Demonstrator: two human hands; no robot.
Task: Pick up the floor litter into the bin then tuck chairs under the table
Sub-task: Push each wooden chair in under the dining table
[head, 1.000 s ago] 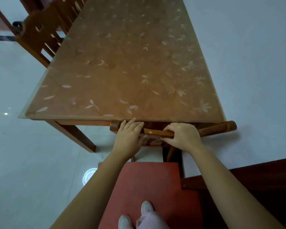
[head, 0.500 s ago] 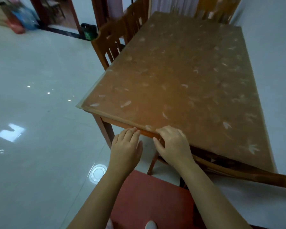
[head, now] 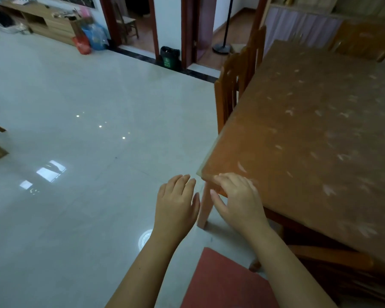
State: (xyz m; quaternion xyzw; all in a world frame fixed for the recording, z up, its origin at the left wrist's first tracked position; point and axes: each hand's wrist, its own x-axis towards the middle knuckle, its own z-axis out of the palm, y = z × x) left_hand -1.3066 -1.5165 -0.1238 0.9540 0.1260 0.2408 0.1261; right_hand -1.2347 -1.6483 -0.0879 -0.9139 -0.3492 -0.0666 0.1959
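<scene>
The wooden table (head: 309, 134) with a leaf-patterned cover fills the right side. My left hand (head: 177, 203) hovers open in front of the table's near corner, fingers straight, holding nothing. My right hand (head: 238, 200) is open too, beside the table leg (head: 203, 207) just below the corner, fingers relaxed. One wooden chair (head: 233, 85) stands tucked against the table's left side. Another chair (head: 333, 261) is pushed under the near edge at lower right. A third chair back (head: 362, 43) shows at the far end. A small green bin (head: 169, 57) with a black liner stands by the doorway.
A red mat (head: 222, 283) lies on the floor under my arms. The pale glossy tiled floor (head: 87, 130) spreads to the left. Red and blue bags (head: 89, 40) and a low wooden cabinet (head: 47, 23) line the far wall. A lamp stand (head: 222, 47) rises past the doorways.
Both hands have let go of the near chair's top rail and now hover open by the table corner. My view has swung left toward the open floor.
</scene>
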